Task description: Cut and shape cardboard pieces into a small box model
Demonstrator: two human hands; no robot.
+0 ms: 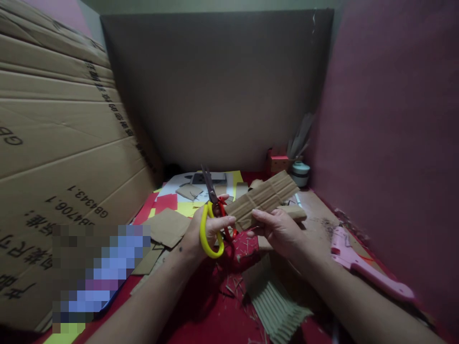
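Observation:
My left hand (196, 231) is closed around scissors (203, 234) with one yellow and one red handle loop. Their metal blades point up and away from me, slightly parted, clear of the cardboard. A brown cardboard strip (267, 195) with crease lines is pinched between the thumb and fingers of my right hand (281, 234). The strip tilts up to the right, and its left end is close to my left thumb; I cannot tell whether they touch. Below my right hand lies a piece of corrugated cardboard (276, 303) with its ridges exposed.
A large cardboard box (64, 143) leans along the left. To the right lies a pink glue gun (375, 277). Cut cardboard pieces (168, 227) and coloured paper (167, 201) lie behind my left hand. Scraps litter the red cloth (211, 306). A teal jar (300, 174) stands at the back.

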